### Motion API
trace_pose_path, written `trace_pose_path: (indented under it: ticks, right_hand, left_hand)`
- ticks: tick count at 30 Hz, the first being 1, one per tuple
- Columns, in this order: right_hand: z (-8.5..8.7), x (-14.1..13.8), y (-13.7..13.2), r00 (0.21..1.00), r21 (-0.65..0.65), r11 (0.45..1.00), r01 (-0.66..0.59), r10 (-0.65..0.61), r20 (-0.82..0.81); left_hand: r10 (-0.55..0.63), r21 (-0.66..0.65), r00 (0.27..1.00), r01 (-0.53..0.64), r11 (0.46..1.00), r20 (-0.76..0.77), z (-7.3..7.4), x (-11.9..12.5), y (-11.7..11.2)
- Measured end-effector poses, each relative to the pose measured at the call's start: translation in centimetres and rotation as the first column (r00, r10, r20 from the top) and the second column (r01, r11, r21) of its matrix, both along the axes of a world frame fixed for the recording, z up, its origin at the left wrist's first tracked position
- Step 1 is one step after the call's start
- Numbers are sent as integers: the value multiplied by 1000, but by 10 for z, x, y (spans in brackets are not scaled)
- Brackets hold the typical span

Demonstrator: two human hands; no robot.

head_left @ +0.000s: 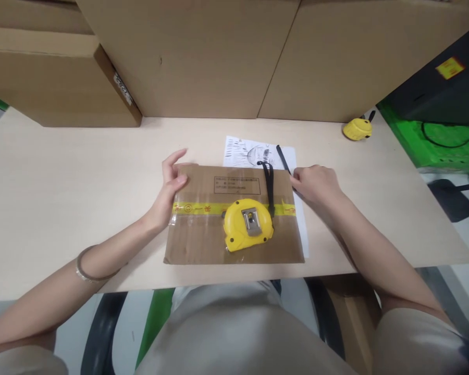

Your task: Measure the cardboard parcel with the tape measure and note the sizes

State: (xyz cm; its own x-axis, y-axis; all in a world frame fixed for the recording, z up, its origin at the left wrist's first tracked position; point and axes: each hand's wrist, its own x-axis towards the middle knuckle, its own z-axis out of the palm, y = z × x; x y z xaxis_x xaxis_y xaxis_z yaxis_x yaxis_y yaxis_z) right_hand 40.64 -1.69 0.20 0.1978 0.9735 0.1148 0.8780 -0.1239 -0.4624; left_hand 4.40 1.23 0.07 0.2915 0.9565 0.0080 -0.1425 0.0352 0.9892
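A brown cardboard box (197,239) with yellow printed tape and a small printed label lies in front of me at the table's near edge. My left hand (170,190) holds its left edge, thumb on top and index finger raised. At the upper right corner, my right hand (316,182) is closed, its fingertips against the box and partly hidden. A yellow tape measure (238,226) with a metal belt clip rests on the box, its black strap (270,190) stretching toward the far edge. Beyond the box, a black pen (283,158) lies across a printed paper sheet (238,148), close to my right fingertips.
A second yellow tape measure (357,129) sits at the back right of the pale table (82,182). Large cardboard panels (195,62) stand along the back, with another carton (50,78) at left. A dark case (433,88) and a green surface (441,148) are at right.
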Motion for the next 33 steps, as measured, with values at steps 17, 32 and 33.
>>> trace_pose_path:
  ticks: [17,32,33]
  right_hand:
    - [79,-114,-48,621,136,648,-749,759,-197]
    - [101,-108,-37,727,24,727,-687,687,-5]
    - [100,-86,-45,759,-1,760,-649,648,-55]
  left_hand:
    - [-248,29,961,254,967,-122,6,-31,-9]
    - [-266,188,904,340,921,-334,4,-41,0]
    - [-271,194,897,352,915,-350,6,-41,0]
